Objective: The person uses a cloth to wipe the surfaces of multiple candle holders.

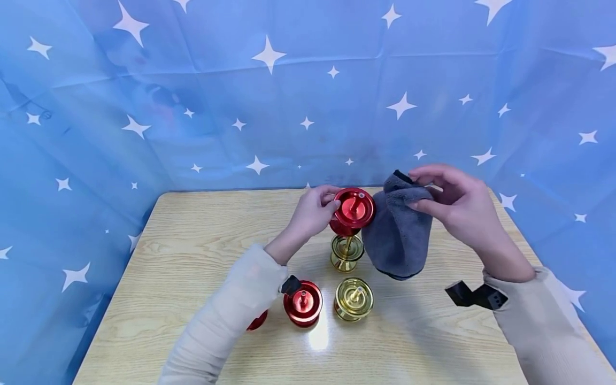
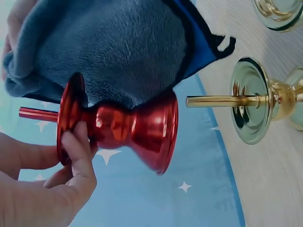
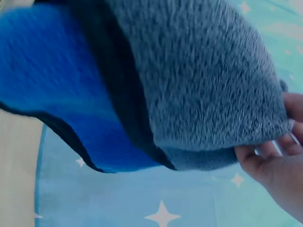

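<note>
My left hand [image 1: 310, 214] pinches the rim of the upper dish on a shiny red candle holder [image 2: 113, 125], which has a thin spike and a flared base. It is held above the table, over a gold candle holder [image 1: 346, 261]. From my right hand [image 1: 464, 206] hangs a grey plush cloth [image 1: 399, 235], its folded top edge pinched between thumb and fingers. Blue backing and a dark border of the cloth show in the right wrist view. In the left wrist view, the cloth lies along the red holder's side and hides part of it.
Nearer on the wooden table [image 1: 192, 256] stand a second gold candle holder [image 1: 353, 300] and a red one [image 1: 303, 306]. Another red piece [image 1: 258, 321] is mostly hidden by the left sleeve. A blue star-patterned curtain [image 1: 216, 96] hangs behind and beside the table.
</note>
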Demonstrator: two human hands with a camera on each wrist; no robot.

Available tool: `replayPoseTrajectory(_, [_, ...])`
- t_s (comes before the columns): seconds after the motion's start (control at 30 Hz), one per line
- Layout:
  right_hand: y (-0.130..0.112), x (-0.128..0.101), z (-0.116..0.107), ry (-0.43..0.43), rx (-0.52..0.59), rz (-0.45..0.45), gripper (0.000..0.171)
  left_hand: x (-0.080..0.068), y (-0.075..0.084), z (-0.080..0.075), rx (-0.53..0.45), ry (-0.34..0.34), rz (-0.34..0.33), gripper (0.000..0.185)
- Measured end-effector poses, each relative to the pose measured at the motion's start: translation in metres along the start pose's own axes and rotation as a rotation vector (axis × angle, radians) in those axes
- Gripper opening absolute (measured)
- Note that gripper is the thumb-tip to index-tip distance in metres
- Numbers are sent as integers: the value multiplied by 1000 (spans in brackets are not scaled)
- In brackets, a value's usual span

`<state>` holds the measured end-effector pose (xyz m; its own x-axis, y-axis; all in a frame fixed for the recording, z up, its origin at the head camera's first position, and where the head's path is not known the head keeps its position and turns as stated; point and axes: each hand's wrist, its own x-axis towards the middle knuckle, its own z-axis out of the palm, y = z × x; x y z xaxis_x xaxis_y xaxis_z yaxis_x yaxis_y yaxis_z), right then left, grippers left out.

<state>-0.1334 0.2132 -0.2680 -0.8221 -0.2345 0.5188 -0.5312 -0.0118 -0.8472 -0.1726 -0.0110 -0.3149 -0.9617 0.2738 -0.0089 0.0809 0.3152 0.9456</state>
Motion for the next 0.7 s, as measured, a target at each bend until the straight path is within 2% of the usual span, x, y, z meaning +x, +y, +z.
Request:
replayPoseTrajectory(0.07, [6, -2, 2, 18, -27, -23, 45, -1, 0, 2, -63, 19, 0, 26])
replayPoseTrajectory(0.17, [19, -8, 10, 12, -147, -50, 44, -2, 3, 7, -165, 27, 11, 26])
replayPoseTrajectory(0.33, [37, -19, 20, 4, -359, 16, 49, -7, 5, 16, -252, 48, 13, 27])
replayPoseTrajectory(0.57, [43, -26, 19, -37, -447, 127, 48, -9, -1, 20, -309, 58, 9, 27])
replayPoseTrajectory(0.7, [41, -26, 16, -95, -470, 155, 44, -8, -1, 19, -291, 10, 12, 26])
